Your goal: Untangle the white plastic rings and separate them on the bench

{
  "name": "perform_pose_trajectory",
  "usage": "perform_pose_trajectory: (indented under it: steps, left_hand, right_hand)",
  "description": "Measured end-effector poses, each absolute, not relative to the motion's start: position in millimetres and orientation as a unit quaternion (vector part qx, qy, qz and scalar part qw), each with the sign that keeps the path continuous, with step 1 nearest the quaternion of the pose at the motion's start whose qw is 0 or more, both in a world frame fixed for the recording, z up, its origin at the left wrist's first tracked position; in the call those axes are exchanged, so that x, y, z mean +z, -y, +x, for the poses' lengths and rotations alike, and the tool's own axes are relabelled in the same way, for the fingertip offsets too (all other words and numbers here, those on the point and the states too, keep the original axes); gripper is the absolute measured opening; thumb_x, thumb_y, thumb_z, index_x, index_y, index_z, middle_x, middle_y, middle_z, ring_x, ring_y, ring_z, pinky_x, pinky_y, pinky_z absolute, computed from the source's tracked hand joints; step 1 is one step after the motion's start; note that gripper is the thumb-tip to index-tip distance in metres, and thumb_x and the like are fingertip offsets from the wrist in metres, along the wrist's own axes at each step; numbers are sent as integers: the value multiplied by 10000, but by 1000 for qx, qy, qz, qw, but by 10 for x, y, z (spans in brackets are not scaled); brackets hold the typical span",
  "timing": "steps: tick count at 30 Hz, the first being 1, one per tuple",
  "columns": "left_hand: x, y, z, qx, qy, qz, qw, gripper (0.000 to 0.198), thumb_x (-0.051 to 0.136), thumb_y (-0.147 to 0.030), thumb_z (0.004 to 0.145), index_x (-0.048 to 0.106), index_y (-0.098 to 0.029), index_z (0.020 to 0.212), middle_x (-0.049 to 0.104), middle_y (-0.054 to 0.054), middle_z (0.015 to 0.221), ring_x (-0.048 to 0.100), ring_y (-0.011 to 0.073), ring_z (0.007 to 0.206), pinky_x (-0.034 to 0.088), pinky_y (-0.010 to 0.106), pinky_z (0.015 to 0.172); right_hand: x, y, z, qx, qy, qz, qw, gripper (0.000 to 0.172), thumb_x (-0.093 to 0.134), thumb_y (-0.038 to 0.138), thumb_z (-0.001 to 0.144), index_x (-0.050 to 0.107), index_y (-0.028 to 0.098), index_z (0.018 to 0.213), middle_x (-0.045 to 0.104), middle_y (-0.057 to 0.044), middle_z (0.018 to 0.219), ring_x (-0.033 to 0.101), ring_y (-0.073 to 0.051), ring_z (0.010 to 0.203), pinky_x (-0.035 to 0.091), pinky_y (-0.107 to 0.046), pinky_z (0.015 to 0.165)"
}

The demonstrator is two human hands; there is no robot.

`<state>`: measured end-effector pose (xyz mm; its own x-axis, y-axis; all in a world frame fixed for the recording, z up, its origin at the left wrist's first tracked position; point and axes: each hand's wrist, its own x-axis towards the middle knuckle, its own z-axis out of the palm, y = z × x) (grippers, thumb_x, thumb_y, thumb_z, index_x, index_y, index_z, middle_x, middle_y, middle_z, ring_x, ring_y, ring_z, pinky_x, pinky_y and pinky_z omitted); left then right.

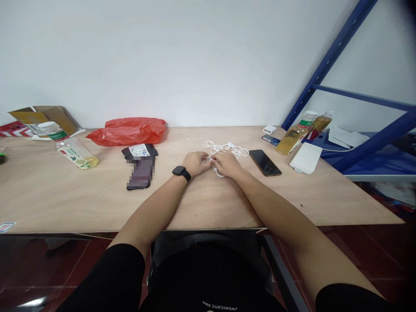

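My left hand (194,164), with a black watch on its wrist, is closed over the wooden table. Its thumb and fingertips pinch a small white ring (205,160), partly hidden by the fingers. Against it, fingertips to fingertips, my right hand (228,164) is also closed on the white ring. Just behind the hands lies a loose pile of thin white plastic rings (241,151), some with small tabs. Another white ring (219,173) shows below my right fingers.
A phone (265,162), a white case (306,157) and a drink bottle (294,135) stand to the right. On the left are a red plastic bag (128,131), a packaged dark sock (143,171), another bottle (74,150) and a cardboard box (53,119). Blue shelving (328,56) rises at right.
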<state>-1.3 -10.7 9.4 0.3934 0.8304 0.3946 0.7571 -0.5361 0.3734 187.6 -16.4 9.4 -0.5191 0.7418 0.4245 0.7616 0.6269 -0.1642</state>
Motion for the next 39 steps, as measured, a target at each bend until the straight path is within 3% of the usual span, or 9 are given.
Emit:
perform_pose_trajectory:
  steps: [39]
  left_hand:
    - [127,122,-8,253,-495,829,66,366,594,-475,836,742,-220,1052,758,50,950,688,218,868,492,296,789]
  right_hand:
    - [87,145,1875,-7,867,-432,247,191,525,202,913,706,181,973,721,-85,973,590,-241,962,388,-367,891]
